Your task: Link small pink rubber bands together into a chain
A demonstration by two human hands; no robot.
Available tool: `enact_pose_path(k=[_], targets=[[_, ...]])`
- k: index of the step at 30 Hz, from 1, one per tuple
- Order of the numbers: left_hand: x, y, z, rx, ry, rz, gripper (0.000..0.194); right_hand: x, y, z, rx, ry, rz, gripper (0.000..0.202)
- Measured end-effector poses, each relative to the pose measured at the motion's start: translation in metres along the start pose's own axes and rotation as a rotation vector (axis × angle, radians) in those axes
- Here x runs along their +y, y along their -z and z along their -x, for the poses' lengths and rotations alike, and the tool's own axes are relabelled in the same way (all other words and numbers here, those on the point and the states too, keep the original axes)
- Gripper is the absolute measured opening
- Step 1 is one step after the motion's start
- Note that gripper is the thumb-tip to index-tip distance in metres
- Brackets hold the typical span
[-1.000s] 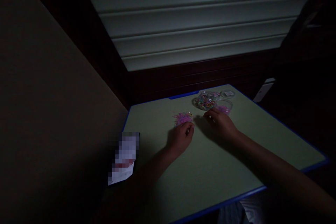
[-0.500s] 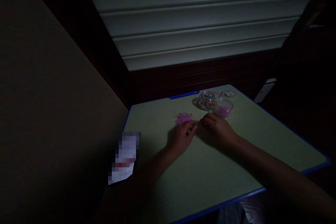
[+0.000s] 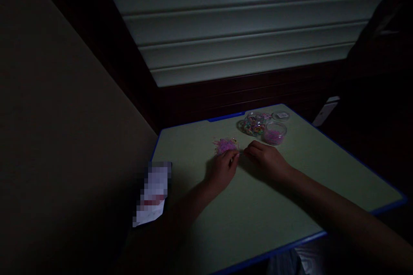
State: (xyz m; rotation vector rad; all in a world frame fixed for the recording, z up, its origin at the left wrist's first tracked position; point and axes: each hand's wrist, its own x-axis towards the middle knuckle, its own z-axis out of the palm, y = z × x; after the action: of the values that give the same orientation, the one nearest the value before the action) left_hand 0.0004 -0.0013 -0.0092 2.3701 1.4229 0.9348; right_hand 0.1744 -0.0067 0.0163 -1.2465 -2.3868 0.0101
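Note:
My left hand [image 3: 223, 169] is closed in a pinch just in front of a pile of small pink and purple rubber bands [image 3: 226, 145]. Beside it on the right, my right hand [image 3: 265, 157] is also pinched, its fingertips pointing at the left ones with a small gap between. What either pinch holds is too small and dark to make out. Behind my right hand stands a round clear tub [image 3: 274, 133] with more pink bands in it. A clear jar [image 3: 254, 123] of multicoloured bands or hair ties is farther back.
A clear round lid [image 3: 281, 115] with a white label lies at the back right of the green table [image 3: 290, 206], which has a blue edge. A blurred-out phone-like object [image 3: 154, 193] lies at the left edge. A wall rises on the left and a slatted panel behind.
My left thumb and forefinger have closed together from a wider gap. My right hand has shifted slightly left and down.

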Motion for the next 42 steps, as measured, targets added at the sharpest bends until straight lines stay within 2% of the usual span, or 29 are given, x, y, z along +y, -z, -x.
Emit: enact_pose_path(k=[9, 16, 24, 27, 33, 42], targets=[[0.0, 0.001, 0.0, -0.005, 0.01, -0.015, 0.022, 0.001, 0.0, 0.001, 0.025, -0.031, -0.104, 0.02], [-0.001, 0.001, 0.0, -0.007, 0.012, 0.013, 0.021, 0.01, -0.002, -0.003, 0.122, -0.235, -0.388, 0.026], [0.0, 0.001, 0.001, -0.01, 0.008, -0.015, 0.02, 0.012, -0.012, -0.005, -0.018, -0.395, -0.772, 0.037], [-0.001, 0.001, 0.001, -0.008, 0.006, -0.023, 0.02, 0.014, -0.017, -0.004, -0.046, -0.426, -0.848, 0.038], [-0.002, -0.001, 0.001, -0.004, 0.001, -0.022, 0.02, 0.019, -0.02, -0.004, -0.043, -0.395, -0.896, 0.035], [0.0, 0.0, 0.001, -0.016, 0.02, -0.002, 0.021, 0.015, -0.015, -0.005, 0.028, -0.292, -0.722, 0.029]])
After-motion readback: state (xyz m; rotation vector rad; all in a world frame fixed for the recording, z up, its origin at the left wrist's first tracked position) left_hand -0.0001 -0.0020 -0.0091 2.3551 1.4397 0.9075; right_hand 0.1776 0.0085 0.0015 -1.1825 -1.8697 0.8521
